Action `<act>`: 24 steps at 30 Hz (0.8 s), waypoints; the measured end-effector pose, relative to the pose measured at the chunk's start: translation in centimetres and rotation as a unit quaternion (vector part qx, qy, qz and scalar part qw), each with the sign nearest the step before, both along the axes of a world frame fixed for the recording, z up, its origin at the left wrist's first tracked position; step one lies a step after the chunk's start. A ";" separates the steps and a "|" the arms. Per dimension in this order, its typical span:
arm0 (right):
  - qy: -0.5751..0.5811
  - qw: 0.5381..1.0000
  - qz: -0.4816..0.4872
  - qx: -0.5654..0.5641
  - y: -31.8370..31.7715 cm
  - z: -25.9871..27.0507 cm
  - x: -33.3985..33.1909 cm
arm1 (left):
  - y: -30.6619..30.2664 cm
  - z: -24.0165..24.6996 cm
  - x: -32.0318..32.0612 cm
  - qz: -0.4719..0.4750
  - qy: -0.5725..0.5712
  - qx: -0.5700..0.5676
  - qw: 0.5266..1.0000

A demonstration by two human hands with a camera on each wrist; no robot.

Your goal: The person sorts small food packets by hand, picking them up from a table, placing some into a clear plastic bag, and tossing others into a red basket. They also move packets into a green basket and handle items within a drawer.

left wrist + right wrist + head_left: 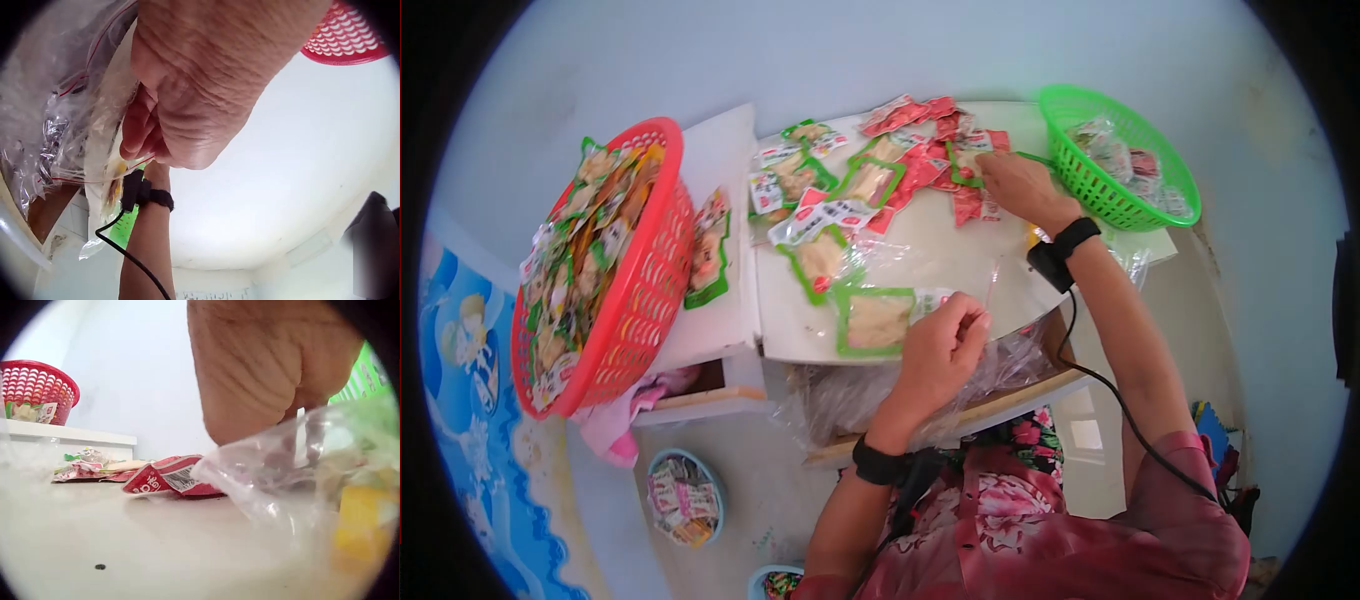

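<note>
My left hand, fingers curled, is at the front edge of the white table. In the left wrist view its fingertips pinch the red-lined edge of a clear zip bag. That bag stretches toward the right wrist and has something yellow in it. My right hand reaches to the back of the table, its fingers down at a green-edged food packet; its fingertips are hidden. Red packets lie beside it. A green-edged packet with pale food lies just left of my left hand.
A red basket full of packets stands at the left on a white surface. A green basket with wrapped packets is at the back right. Below the table edge, an open drawer holds clear bags. A blue tub stands on the floor.
</note>
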State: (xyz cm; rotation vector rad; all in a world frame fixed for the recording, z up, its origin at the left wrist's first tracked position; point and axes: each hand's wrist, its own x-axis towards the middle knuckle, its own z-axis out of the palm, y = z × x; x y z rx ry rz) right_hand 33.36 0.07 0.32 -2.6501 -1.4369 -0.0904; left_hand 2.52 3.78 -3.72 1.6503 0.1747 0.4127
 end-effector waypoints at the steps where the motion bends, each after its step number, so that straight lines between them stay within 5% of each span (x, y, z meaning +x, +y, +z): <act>1: -0.011 1.000 0.011 0.003 0.1 0.6 -1.1 | -0.1 0.0 0.0 0.000 -0.009 0.011 1.000; 24: -0.064 0.994 0.081 0.025 1.3 1.8 -3.3 | -0.4 0.3 0.1 0.008 0.011 0.021 1.000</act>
